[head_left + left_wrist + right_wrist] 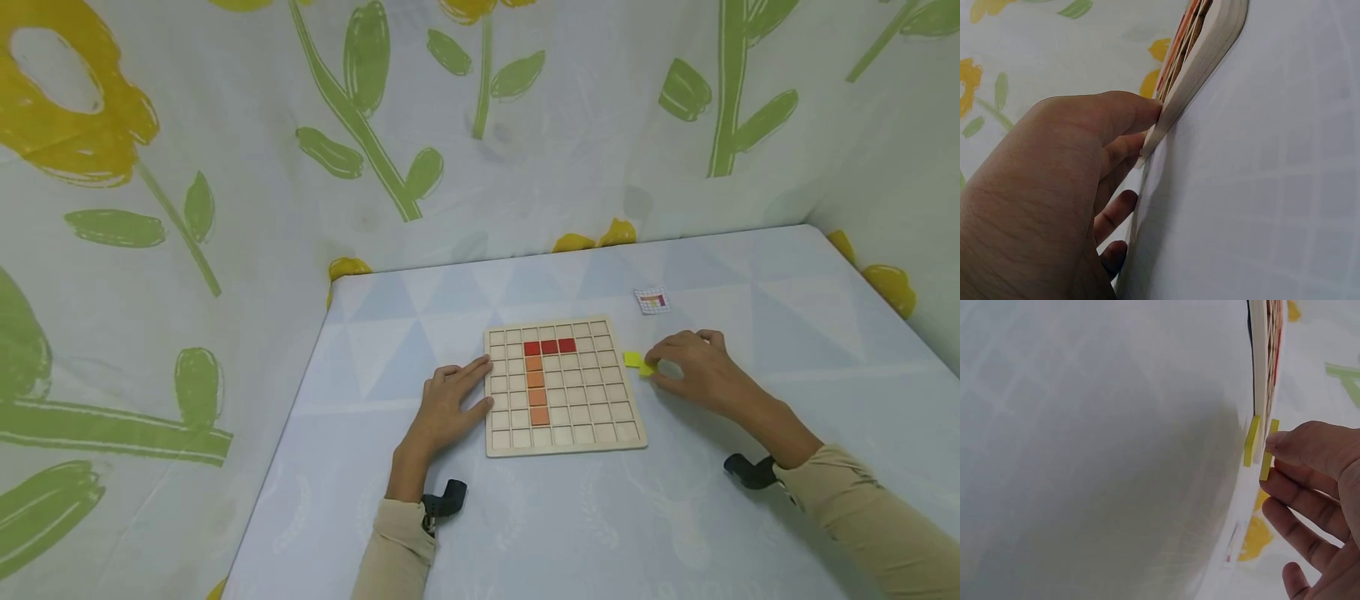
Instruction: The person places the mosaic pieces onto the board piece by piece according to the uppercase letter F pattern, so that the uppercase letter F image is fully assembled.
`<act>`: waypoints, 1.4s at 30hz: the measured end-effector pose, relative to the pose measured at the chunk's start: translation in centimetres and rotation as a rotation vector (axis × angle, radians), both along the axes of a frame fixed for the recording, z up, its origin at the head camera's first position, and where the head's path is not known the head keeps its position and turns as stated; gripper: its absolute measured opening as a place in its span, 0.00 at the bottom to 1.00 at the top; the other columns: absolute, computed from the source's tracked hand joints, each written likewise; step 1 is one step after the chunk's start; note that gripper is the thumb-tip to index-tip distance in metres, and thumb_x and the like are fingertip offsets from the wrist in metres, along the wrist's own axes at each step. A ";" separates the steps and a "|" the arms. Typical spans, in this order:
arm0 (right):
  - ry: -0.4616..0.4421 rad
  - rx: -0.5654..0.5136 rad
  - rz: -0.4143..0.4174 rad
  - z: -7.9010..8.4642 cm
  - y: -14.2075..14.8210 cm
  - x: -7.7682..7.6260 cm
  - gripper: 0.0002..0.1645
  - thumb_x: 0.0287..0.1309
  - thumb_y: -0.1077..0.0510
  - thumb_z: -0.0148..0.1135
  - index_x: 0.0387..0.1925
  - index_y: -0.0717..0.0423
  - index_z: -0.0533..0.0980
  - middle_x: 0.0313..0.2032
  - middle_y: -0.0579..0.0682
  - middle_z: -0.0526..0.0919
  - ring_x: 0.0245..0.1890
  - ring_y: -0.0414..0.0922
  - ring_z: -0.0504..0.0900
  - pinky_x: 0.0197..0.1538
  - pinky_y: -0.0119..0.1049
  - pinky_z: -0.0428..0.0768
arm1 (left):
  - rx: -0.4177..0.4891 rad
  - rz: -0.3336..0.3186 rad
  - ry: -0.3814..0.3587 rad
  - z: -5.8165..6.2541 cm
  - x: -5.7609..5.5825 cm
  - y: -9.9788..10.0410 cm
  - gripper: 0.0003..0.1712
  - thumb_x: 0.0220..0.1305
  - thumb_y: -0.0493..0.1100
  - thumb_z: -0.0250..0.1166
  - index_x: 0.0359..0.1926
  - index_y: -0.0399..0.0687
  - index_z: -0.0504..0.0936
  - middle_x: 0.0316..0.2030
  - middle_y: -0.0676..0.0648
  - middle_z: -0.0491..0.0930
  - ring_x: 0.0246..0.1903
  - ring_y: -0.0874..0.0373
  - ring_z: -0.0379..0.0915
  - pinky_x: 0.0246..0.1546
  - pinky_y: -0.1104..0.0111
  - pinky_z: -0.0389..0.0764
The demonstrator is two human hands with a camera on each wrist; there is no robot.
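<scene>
A wooden grid board [592, 425] lies on the table, with three red tiles [550, 347] in a row and several orange tiles [536, 379] running down in a column from the row's left end. My left hand [442, 408] rests at the board's left edge; its thumb and fingertips touch the rim in the left wrist view. Right of the board, my right hand [697, 371] pinches a yellow tile [1269, 450] between thumb and fingers. A second yellow tile [632, 359] lies on the table by the board's right edge, close to the held one.
A small pattern card [652, 301] with a coloured grid lies beyond the board's top right corner. The table [540, 533] has a pale blue triangle-print cover. Flower-printed curtains [555, 183] hang along its far and left sides.
</scene>
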State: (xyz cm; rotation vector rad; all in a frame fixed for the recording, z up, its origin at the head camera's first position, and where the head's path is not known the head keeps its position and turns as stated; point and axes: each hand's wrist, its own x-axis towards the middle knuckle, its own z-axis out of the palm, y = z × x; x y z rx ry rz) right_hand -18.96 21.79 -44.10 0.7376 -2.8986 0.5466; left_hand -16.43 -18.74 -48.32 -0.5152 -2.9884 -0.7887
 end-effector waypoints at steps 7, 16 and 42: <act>0.024 -0.033 0.040 -0.1 -0.3 0.0 0.11 0.49 0.63 0.76 0.37 0.53 0.84 0.43 0.54 0.86 0.50 0.58 0.78 0.56 0.67 0.58 | -0.009 0.001 -0.018 0.2 0.1 0.0 0.35 0.69 0.59 0.57 0.75 0.64 0.66 0.73 0.64 0.59 0.67 0.49 0.56 0.59 0.52 0.59; 0.013 -0.030 0.061 0.1 -1.3 0.0 0.11 0.50 0.63 0.76 0.38 0.54 0.85 0.43 0.54 0.86 0.50 0.57 0.79 0.57 0.67 0.59 | -0.019 0.003 -0.015 0.2 0.1 0.0 0.34 0.69 0.58 0.57 0.75 0.64 0.66 0.73 0.65 0.59 0.67 0.50 0.57 0.59 0.52 0.60; -0.018 -0.060 0.117 0.2 -3.7 -0.5 0.12 0.51 0.62 0.75 0.39 0.51 0.85 0.44 0.51 0.86 0.51 0.55 0.79 0.59 0.64 0.57 | -0.010 -0.002 0.010 0.2 0.0 0.0 0.34 0.69 0.58 0.57 0.74 0.64 0.66 0.73 0.64 0.61 0.66 0.50 0.58 0.58 0.53 0.60</act>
